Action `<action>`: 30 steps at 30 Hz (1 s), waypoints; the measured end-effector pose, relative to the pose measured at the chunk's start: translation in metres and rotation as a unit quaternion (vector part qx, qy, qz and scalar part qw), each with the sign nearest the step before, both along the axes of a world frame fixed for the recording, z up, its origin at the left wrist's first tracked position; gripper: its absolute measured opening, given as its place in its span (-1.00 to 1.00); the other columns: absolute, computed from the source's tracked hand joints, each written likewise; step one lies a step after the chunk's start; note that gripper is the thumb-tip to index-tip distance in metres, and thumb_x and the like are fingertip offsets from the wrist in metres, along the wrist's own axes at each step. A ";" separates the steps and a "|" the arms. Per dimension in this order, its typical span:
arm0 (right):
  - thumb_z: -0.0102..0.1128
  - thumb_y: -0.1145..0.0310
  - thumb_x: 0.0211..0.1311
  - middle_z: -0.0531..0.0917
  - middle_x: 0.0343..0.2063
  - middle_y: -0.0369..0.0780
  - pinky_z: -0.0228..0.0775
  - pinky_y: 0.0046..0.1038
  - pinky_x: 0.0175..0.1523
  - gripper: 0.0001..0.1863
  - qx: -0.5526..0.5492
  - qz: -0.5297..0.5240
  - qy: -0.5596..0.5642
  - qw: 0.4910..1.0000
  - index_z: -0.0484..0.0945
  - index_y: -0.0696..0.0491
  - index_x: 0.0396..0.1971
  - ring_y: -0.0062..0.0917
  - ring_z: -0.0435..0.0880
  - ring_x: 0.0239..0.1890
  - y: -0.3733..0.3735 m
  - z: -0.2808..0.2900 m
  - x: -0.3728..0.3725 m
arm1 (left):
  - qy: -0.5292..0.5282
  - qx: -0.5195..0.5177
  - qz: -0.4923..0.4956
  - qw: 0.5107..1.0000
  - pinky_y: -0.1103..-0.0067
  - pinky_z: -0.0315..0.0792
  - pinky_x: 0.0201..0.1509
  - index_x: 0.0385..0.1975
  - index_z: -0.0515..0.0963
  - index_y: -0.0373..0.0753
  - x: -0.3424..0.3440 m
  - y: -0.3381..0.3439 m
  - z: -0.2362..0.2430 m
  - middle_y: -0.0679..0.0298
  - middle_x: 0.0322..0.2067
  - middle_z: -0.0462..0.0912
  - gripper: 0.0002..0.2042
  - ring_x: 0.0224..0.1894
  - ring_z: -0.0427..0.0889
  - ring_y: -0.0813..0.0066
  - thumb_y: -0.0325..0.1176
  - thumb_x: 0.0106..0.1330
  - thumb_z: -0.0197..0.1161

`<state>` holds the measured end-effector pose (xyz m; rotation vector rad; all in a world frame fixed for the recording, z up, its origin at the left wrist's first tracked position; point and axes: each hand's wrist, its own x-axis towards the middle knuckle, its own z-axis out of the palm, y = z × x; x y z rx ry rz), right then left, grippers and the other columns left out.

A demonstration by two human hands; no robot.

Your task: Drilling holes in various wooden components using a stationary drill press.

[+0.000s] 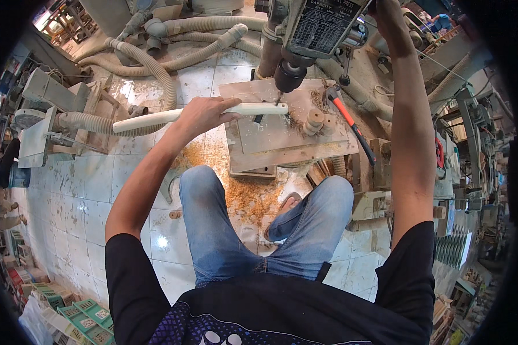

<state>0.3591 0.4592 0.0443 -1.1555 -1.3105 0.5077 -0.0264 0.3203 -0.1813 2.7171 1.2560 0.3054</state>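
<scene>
The left hand (204,115) is clamped around a long pale wooden piece (201,114), gripping it near its middle and holding it flat across the wooden drill table (293,144). The piece's right end lies under the drill chuck (288,76), its left end juts out over the tiled floor (86,190). The right hand (388,14) is raised well apart, beside the drill press head (322,26); whether it grips anything cannot be told. A red-handled hammer (348,118) rests on the table's right side.

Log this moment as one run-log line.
left hand: holds pale wooden stick on drill press table | drill bit: at stick | right hand: raised at press top | hammer: on table
</scene>
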 end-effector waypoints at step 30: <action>-0.13 0.29 0.28 0.44 -0.70 -0.32 0.23 -0.44 -0.57 -0.71 0.033 0.041 -0.005 0.999 0.56 0.03 -0.52 -0.53 0.39 -0.68 0.003 0.001 0.007 | 0.009 0.020 -0.013 1.000 0.34 0.58 -0.32 0.11 0.52 0.01 -0.002 0.004 -0.003 0.15 -0.27 0.71 -0.58 -0.39 0.71 0.17 0.04 0.34 0.17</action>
